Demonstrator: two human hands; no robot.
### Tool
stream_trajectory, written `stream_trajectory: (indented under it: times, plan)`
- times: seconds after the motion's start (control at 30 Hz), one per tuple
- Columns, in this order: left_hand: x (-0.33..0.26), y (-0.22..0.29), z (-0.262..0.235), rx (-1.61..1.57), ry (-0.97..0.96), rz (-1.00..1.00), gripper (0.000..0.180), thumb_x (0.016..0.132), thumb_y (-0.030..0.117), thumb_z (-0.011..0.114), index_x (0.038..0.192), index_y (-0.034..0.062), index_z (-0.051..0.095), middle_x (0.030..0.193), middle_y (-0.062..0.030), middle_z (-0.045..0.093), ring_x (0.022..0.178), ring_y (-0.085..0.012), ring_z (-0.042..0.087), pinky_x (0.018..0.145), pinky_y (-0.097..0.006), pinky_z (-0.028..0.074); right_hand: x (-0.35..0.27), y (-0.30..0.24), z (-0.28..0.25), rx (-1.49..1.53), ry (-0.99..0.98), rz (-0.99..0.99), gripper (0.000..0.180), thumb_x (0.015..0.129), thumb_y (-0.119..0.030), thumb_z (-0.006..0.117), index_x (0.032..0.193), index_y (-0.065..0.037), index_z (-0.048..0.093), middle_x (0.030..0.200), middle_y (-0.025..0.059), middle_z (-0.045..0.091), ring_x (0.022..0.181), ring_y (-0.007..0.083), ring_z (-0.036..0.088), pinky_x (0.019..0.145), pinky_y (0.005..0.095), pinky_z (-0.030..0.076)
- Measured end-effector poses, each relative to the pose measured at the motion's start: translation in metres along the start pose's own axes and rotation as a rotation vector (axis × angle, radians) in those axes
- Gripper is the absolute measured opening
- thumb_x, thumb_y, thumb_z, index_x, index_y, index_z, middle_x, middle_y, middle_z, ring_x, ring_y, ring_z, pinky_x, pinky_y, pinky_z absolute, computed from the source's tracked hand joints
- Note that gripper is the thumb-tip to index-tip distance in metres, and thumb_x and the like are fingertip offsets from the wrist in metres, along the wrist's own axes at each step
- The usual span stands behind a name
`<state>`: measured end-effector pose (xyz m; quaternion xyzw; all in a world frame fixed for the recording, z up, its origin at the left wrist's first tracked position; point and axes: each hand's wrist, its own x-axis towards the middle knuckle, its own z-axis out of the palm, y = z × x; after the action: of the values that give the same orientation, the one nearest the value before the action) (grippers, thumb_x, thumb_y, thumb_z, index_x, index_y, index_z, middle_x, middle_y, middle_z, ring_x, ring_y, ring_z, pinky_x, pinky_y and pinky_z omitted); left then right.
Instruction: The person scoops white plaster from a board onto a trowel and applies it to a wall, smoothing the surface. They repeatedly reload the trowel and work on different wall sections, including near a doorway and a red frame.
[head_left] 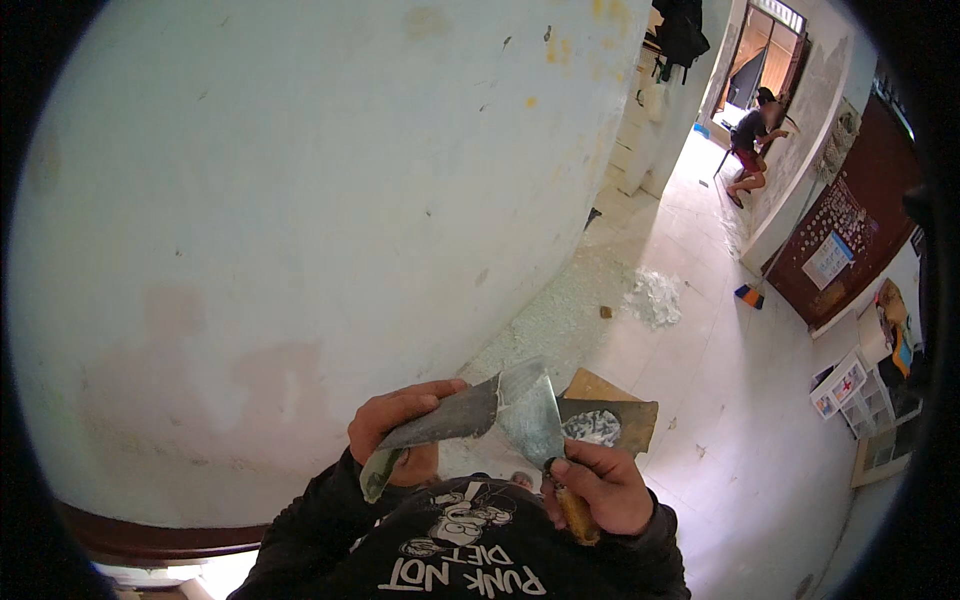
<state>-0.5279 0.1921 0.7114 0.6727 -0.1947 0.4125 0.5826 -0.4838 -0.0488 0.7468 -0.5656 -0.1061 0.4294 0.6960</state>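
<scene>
Close against my chest, above the printed front of my black shirt [470, 545], my two hands work a pair of putty knives in front of the pale blue wall [300, 200]. My right hand [600, 490] is clamped round the wooden handle [575, 512] of one putty knife [530, 410], whose broad metal blade rises up and to the left of that hand. My left hand [400, 430] is closed on a second, longer blade [440, 425], thumb on top, the steel running from that hand toward the first knife until the two blades cross and touch. Just right of the crossing, behind the right-hand knife, a flat brown board [625, 420] carries a dab of whitish filler [592, 428].

Beyond the board, the tiled floor [720, 400] is strewn with pale scrapings along the foot of the wall, with a heap of white debris [655, 297] farther out. A broom [752, 292] leans by the dark red door [850, 230] to the right of the heap. Farthest from the wall, near the open doorway, another person [755, 140] crouches at the opposite wall.
</scene>
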Motion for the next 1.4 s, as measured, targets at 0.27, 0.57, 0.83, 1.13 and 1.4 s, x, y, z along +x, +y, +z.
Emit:
stream_trajectory:
  times: [0.27,0.57,0.83,1.13,1.4]
  plan:
    - [0.003,-0.012,-0.016,-0.049,-0.097,0.073,0.033,0.090,0.024,0.061,0.111,0.0019,0.048,0.104,-0.0304,0.061,0.100,-0.0389,0.063,0.083,-0.052,0.054,0.004,-0.012,0.001,0.019,-0.091,0.043,0.022,0.098,-0.014,0.045,0.088,0.003,0.055,0.066,0.0057,0.056,0.055,0.0120,0.056,0.051,0.0255,0.047]
    - [0.006,-0.015,-0.021,-0.164,-0.110,0.130,0.029,0.089,0.021,0.061,0.109,0.0023,0.052,0.104,-0.0293,0.062,0.097,-0.0407,0.063,0.081,-0.056,0.054,0.002,-0.017,0.001,0.062,-0.171,0.015,0.023,0.099,-0.016,0.045,0.087,0.001,0.056,0.063,0.0044,0.055,0.051,0.0105,0.053,0.048,0.0241,0.045]
    - [0.010,-0.018,-0.029,0.012,-0.156,0.142,0.026,0.089,0.021,0.060,0.106,0.0027,0.052,0.099,-0.0276,0.064,0.093,-0.0398,0.065,0.080,-0.052,0.055,0.002,-0.019,-0.005,0.122,-0.208,-0.012,0.023,0.098,-0.016,0.047,0.095,0.004,0.059,0.067,0.0054,0.057,0.052,0.0103,0.054,0.048,0.0250,0.046]
    - [-0.007,-0.031,-0.002,0.294,0.186,-0.270,0.021,0.087,0.007,0.063,0.106,0.0009,0.055,0.095,-0.0158,0.065,0.088,-0.0258,0.064,0.080,-0.038,0.053,0.006,-0.024,-0.033,0.264,-0.188,-0.121,0.018,0.096,-0.010,0.050,0.095,0.005,0.060,0.072,0.0084,0.058,0.058,0.0145,0.057,0.050,0.0271,0.046]
    - [-0.025,-0.056,0.017,0.305,0.516,-0.518,0.031,0.085,0.007,0.065,0.113,-0.0023,0.055,0.104,-0.0110,0.063,0.093,-0.0192,0.061,0.083,-0.033,0.049,0.041,-0.012,-0.091,0.343,0.088,-0.012,0.018,0.095,-0.011,0.050,0.100,0.005,0.055,0.076,0.0092,0.059,0.060,0.0174,0.058,0.051,0.0297,0.048]
